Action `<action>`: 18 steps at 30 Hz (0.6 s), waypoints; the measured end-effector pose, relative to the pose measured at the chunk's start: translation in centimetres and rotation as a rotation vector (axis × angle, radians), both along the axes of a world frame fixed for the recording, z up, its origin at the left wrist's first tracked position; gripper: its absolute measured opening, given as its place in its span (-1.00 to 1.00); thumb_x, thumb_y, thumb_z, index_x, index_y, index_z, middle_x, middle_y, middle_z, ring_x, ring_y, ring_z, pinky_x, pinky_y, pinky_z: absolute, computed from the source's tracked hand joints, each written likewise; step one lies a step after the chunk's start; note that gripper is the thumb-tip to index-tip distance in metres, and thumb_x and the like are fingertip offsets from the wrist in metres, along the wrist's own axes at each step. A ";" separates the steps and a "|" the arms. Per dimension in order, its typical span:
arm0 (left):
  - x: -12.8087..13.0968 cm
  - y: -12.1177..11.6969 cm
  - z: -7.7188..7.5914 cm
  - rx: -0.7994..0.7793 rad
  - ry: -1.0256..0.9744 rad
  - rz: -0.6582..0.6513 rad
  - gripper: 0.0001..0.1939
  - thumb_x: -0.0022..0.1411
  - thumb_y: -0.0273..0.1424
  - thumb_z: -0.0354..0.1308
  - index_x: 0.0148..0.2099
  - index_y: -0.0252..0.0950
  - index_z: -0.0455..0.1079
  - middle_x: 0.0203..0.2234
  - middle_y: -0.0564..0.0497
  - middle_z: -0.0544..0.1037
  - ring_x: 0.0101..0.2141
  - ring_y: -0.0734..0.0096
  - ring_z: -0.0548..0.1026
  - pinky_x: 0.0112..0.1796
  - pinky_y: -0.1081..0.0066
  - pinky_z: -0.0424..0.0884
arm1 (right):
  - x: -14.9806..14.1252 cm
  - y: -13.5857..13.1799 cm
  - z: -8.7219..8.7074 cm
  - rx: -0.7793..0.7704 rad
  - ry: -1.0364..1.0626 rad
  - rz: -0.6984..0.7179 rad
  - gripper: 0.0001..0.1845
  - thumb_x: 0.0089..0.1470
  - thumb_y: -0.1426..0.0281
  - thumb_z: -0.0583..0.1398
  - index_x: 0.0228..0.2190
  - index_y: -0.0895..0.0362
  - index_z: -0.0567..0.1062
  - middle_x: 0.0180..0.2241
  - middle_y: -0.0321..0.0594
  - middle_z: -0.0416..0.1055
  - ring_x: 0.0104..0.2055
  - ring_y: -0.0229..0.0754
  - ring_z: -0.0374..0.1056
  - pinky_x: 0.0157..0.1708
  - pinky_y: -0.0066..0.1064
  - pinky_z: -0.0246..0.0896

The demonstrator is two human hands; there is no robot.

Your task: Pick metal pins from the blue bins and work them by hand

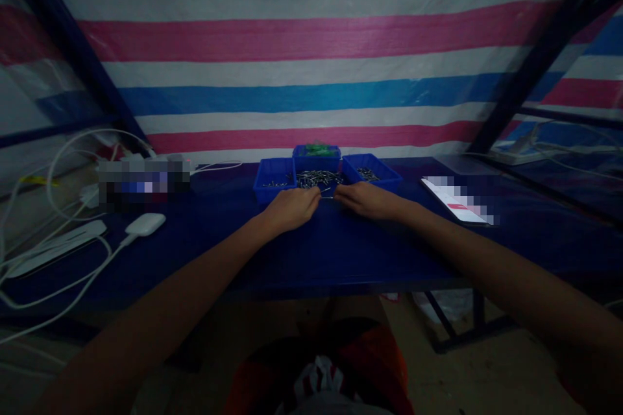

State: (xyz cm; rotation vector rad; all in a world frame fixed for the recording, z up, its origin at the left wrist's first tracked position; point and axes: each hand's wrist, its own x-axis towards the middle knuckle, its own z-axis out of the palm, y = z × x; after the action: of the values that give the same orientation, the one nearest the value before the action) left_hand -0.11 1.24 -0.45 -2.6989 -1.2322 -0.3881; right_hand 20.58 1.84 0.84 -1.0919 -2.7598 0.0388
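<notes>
My left hand [293,206] is closed, its fingertips pinched at the front of a pile of small shiny metal pieces [318,177], perhaps screws. Facing it across a small gap, my right hand [364,199] is closed too. A thin metal piece [328,198] shows between the two sets of fingertips; its exact kind is too small to make out. Around the pile stand a left blue bin [263,193] and a right blue bin [390,175], both with small metal pieces inside. Behind it is a back blue bin [316,161] holding green items [317,150].
On the blue table [292,266], a phone [457,201] lies to the right. White cables and a white charger [146,224] spread over the left side, near a white flat object [58,248]. A striped sheet [311,45] hangs behind, between dark metal posts.
</notes>
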 end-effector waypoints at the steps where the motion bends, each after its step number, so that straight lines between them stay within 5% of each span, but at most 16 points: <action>1: 0.0 0.0 0.0 -0.002 -0.004 -0.005 -0.70 0.30 -0.31 -0.26 -0.21 -0.30 0.27 -0.43 -0.06 0.48 -0.43 0.33 0.43 -0.43 0.37 0.26 | 0.0 0.0 0.0 -0.001 0.004 0.007 -0.75 0.18 0.34 -0.08 -0.36 0.16 0.33 -0.50 -0.19 0.36 -0.50 -0.29 0.22 -0.46 -0.44 0.00; 18: -0.1 -0.1 0.4 -0.011 -0.063 -0.109 -0.91 0.17 -0.42 -0.05 -0.28 -0.26 0.26 -0.37 0.02 0.44 -0.38 0.41 0.40 -0.43 0.45 0.22 | 0.1 -0.3 0.3 -0.034 0.065 0.022 -0.91 0.03 0.38 0.09 -0.40 0.15 0.29 -0.52 -0.26 0.32 -0.52 -0.31 0.20 -0.52 -0.47 -0.03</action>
State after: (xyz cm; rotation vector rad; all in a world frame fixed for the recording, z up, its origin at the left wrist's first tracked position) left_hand -0.20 1.17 -0.08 -2.7919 -1.1082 -0.4846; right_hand 20.65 1.52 1.09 -1.0489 -2.7231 0.1217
